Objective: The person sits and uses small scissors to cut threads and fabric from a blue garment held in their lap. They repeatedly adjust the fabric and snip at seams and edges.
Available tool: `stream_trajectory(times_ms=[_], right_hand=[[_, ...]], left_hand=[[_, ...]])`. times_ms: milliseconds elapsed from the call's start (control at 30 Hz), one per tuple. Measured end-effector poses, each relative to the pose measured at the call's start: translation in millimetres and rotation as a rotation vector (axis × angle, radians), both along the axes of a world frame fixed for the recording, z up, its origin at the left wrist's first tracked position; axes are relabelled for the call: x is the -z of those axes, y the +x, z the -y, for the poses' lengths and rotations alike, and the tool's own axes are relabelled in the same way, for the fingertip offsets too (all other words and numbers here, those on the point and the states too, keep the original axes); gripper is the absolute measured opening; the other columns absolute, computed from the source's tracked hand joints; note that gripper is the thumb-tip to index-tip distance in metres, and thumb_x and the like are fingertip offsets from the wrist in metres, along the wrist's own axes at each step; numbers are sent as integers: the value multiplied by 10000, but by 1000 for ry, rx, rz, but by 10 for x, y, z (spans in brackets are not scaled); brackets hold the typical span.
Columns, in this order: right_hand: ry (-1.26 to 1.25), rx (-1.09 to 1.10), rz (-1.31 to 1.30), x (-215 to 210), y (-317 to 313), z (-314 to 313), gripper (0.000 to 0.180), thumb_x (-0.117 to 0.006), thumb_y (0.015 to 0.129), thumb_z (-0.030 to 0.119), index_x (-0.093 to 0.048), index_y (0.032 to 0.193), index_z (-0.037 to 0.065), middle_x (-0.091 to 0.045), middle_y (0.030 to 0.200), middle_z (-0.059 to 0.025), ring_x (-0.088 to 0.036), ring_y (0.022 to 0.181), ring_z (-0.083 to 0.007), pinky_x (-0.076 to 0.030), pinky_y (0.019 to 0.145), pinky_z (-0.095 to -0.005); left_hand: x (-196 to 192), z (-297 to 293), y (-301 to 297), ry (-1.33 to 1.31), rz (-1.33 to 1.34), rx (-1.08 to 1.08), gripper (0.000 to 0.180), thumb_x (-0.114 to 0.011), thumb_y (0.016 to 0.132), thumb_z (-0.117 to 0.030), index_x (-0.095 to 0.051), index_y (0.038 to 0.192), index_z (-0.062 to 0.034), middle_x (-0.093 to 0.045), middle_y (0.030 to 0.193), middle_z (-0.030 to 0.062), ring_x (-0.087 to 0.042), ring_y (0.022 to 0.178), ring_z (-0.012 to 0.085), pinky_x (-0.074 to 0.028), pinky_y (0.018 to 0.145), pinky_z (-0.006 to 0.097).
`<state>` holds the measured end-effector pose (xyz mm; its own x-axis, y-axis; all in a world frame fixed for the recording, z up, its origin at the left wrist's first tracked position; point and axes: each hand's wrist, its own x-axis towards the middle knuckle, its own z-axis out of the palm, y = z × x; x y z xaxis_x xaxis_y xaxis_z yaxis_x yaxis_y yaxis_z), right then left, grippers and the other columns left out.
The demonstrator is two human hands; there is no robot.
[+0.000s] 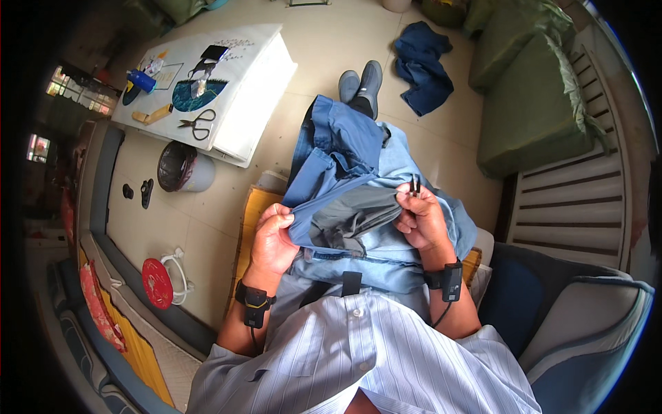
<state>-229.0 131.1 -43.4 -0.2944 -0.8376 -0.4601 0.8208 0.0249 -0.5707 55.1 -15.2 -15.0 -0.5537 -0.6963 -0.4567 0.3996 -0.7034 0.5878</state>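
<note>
Across my lap lies a blue garment, likely trousers [338, 138], with a dark grey lining [348, 217] showing. My left hand [274, 238] is closed, pinching the blue fabric's edge between thumb and fingers. On the other side, my right hand [422, 217] grips the edge of the grey lining, so the cloth is drawn taut between both hands. A small black-and-metal tool [414, 186], perhaps thread snips, sticks up from the right fingers; its exact kind is unclear. Beneath lies light blue denim [396, 152] over my legs.
At the left, a white table [258, 76] holds black-handled scissors [198, 125], a blue bottle [141, 81] and a yellow box [153, 114]. A waste bin [196, 172] stands beside it. Dark blue clothing [423, 69] lies on the floor ahead. Green-covered furniture [531, 117] stands right.
</note>
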Motion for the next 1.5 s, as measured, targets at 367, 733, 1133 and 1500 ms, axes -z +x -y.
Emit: stream_trajectory(times_ms=[367,733,1133,1500], right_hand=[[-30,3,-144,-224,-182,-78,55,-673,957,48,-642,932,86,-465,660,79,-325,457,-23,-298,414,-222],[261,33,-630,-3,-169,-113,36,-662,958,23,-666,960,59,-561,729,55,-492,581,-64,-384,518,-243],[252,-276,-1247,-185,169,271,183,-685,954,97,-678,1093,-22,-715,913,-153,-672,825,-204,-536,769,-344],[160,-362,-1068,48,279,324,208,-671,954,86,-652,1124,-32,-709,932,-110,-633,877,-155,-515,822,-330]], left_hand=[[75,60,-220,-568,498,335,140,-711,931,6,-644,1047,-33,-621,930,-20,-555,857,32,-465,739,215],[6,57,-380,-442,384,60,72,-675,1015,-105,-634,957,-95,-552,846,-82,-456,765,7,-380,711,189],[-114,117,-431,-546,489,418,313,-793,873,2,-611,1126,-29,-614,950,7,-588,881,53,-502,799,227],[32,156,-409,-948,759,576,438,-829,807,-89,-647,1184,38,-705,1021,180,-716,929,312,-574,815,408]])
